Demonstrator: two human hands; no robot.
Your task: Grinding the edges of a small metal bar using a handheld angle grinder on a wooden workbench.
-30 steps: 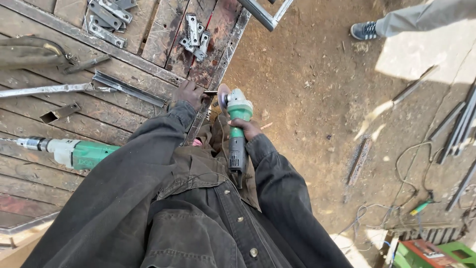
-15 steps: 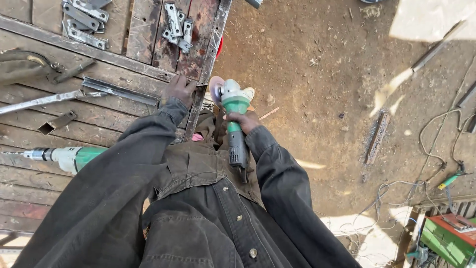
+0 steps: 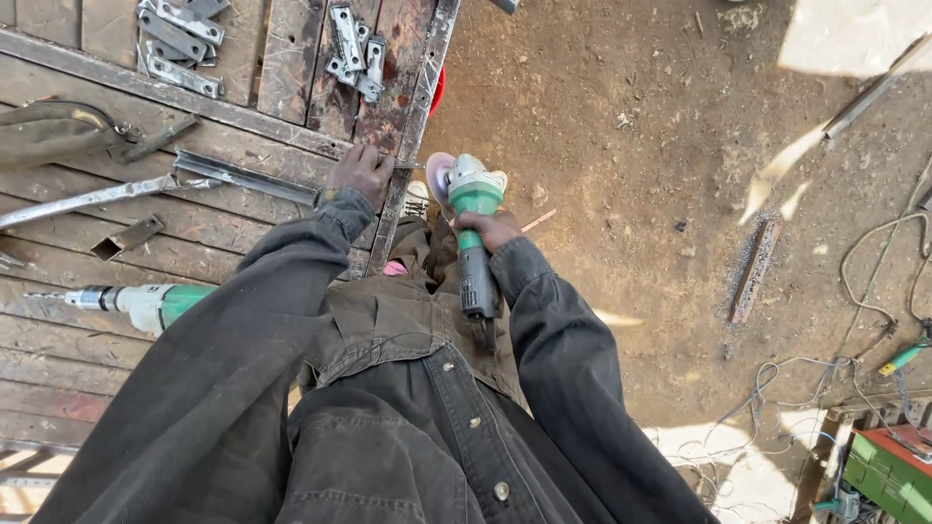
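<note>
Landmark: a wooden workbench [image 3: 87, 388] of dark planks, edged with a metal bar, seen from above.
Right hand: the right hand [image 3: 488, 229] is closed around the neck of a green angle grinder [image 3: 473, 233], held just off the bench's right edge, over dirt ground.
Left hand: the left hand [image 3: 361, 173] presses down on the bench's edge bar, fingers curled; whether it grips a small piece there I cannot tell.
Progress: the grinder disc sits just beside the bench edge; no sparks show, so grinding looks not yet under way.
Counts: one grinder; one green drill [image 3: 136, 303] lying on the bench left of the hands; two clusters of flat metal brackets [image 3: 351, 50] at the bench's far side.
</note>
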